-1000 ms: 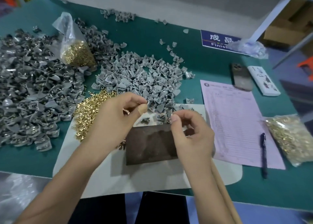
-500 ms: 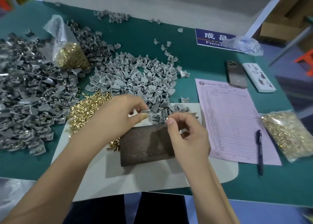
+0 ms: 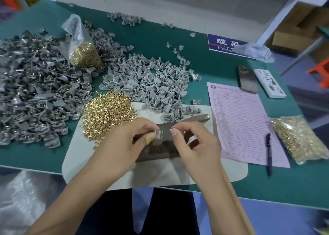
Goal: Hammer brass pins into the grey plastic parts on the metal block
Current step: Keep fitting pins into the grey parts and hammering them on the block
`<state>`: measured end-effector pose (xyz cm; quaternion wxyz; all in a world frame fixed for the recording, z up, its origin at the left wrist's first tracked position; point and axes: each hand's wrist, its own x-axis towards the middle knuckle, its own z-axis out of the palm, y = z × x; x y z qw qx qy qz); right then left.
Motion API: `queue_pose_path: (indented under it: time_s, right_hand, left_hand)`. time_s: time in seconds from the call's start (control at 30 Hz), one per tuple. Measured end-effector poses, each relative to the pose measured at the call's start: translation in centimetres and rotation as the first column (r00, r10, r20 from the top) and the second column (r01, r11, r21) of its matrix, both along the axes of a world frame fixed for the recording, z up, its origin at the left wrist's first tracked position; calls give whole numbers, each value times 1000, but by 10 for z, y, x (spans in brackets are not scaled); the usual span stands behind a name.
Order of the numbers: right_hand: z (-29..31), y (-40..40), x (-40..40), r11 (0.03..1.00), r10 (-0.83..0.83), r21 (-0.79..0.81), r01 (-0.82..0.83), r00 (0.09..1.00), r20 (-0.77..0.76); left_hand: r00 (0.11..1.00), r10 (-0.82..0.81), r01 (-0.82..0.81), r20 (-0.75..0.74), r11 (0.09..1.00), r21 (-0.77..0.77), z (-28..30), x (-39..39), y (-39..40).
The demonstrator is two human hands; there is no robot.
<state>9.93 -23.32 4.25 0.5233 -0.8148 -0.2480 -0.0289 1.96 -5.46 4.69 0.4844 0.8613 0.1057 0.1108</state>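
My left hand (image 3: 124,142) pinches a small grey plastic part (image 3: 159,133) between thumb and fingers, just above the dark metal block (image 3: 160,149). My right hand (image 3: 195,145) pinches a tiny brass pin (image 3: 171,128) at its fingertips, a short gap to the right of the part. A hammer's metal head (image 3: 197,118) pokes out behind the block, and its wooden handle (image 3: 236,199) runs under my right forearm. Loose brass pins (image 3: 108,115) lie left of the block. A pile of grey parts (image 3: 146,81) lies beyond it.
A larger heap of grey parts (image 3: 32,92) covers the left of the green table. A bag of pins (image 3: 85,55) stands behind, another bag (image 3: 300,138) at right. A pink form (image 3: 240,119), pen (image 3: 268,151), phone (image 3: 247,80) and white box (image 3: 268,83) lie to the right.
Both hands have drawn back from the grey pile to over the block. My left hand now holds a grey part up, and my right fingertips have come close to it.
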Motion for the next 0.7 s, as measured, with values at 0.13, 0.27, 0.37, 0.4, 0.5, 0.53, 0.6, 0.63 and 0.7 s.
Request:
queue_pose_path:
  time_s: [0.13, 0.27, 0.37, 0.4, 0.5, 0.53, 0.6, 0.63, 0.7]
  right_hand:
    - [12, 2, -6, 967, 137, -223, -123, 989, 48]
    - [15, 13, -11, 905, 169, -411, -110, 980, 109]
    - [14, 18, -14, 883, 165, -465, -69, 972, 169]
    - [14, 20, -14, 877, 164, -477, -55, 968, 189]
    - [16, 22, -12, 856, 168, -515, -51, 968, 184]
    - [17, 22, -11, 854, 174, -517, -66, 971, 164]
    - [20, 21, -9, 849, 191, -520, -92, 971, 140]
    - [22, 20, -8, 839, 206, -536, -95, 967, 151]
    - [27, 22, -9, 801, 242, -593, -81, 950, 197]
  left_hand:
    - [997, 16, -38, 75, 953, 300, -4, -8, -4]
    - [997, 28, -51, 73, 943, 329, -7, -9, 1]
    - [998, 45, -58, 53, 958, 279, -10, -11, 4]
    - [997, 50, -63, 56, 961, 269, -10, -11, 4]
    - [996, 60, -76, 68, 964, 256, -12, -12, 2]
    - [995, 66, -82, 70, 963, 255, -13, -12, 2]
    - [995, 73, -88, 69, 964, 253, -14, -12, 1]
    - [995, 74, -89, 69, 963, 253, -14, -11, 1]
    - [995, 77, -92, 68, 963, 252, -15, -11, 1]
